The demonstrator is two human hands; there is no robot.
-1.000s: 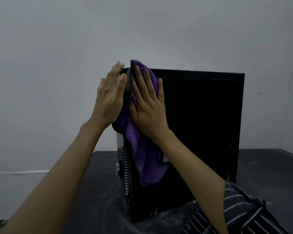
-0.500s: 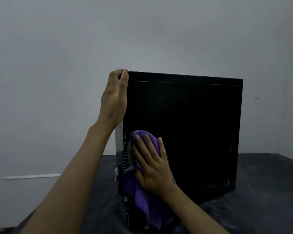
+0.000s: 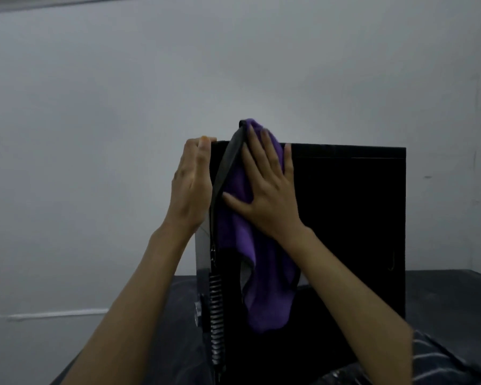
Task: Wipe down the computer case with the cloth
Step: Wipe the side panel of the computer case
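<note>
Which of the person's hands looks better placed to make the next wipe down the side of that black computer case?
The right hand. Its flat fingers already press the purple cloth against the computer case near the top edge. The left hand holds the case's top corner, apparently steadying it.

The computer case [image 3: 345,218] bottom is cut off below, and the striped sleeve [image 3: 442,365] is blurred.
</note>
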